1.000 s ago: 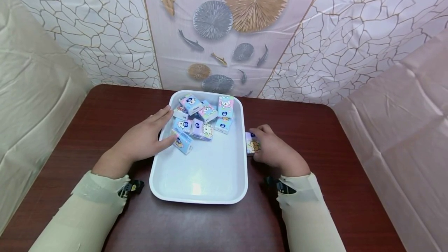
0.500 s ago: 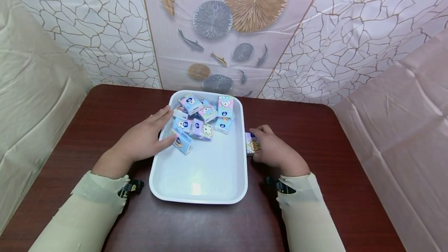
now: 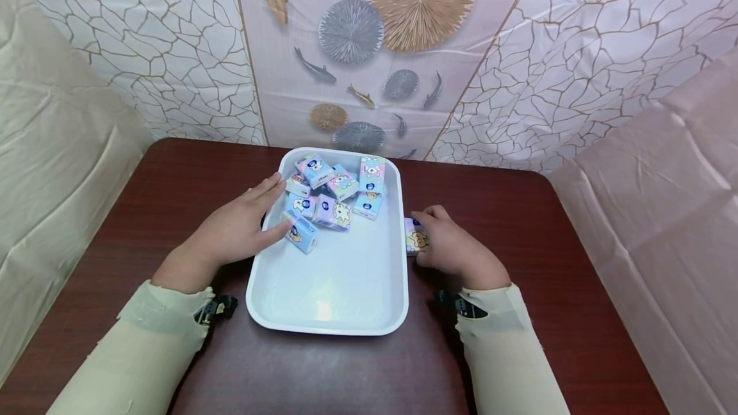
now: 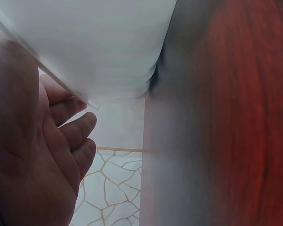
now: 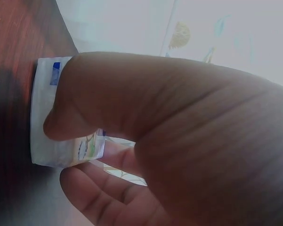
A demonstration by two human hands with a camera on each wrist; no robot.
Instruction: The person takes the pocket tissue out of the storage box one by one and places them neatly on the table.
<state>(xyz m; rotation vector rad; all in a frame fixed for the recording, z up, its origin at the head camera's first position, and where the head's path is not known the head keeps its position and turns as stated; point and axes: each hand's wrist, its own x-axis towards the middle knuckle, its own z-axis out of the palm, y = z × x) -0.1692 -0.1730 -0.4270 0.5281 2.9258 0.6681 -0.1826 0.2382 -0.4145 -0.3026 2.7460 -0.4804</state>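
My left hand (image 3: 233,226) lies along the left rim of a white tray (image 3: 334,287), thumb reaching over the edge beside a blue tissue pack (image 3: 301,234). In the left wrist view its fingers (image 4: 79,133) are loosely bent outside the tray wall. Just off the tray's right side, my right hand (image 3: 452,242) grips a purple tissue pack (image 3: 416,237) printed with a brown cartoon animal. The right wrist view has that tissue pack (image 5: 44,127) between thumb and fingers, standing on the table, partly hidden by the thumb.
Several small tissue packs (image 3: 333,212) are heaped in the tray's far half, some on top of others. The tray stands on a dark red-brown table (image 3: 501,200). Patterned cloth (image 3: 190,50) hangs behind, with plain cloth (image 3: 663,159) at the sides.
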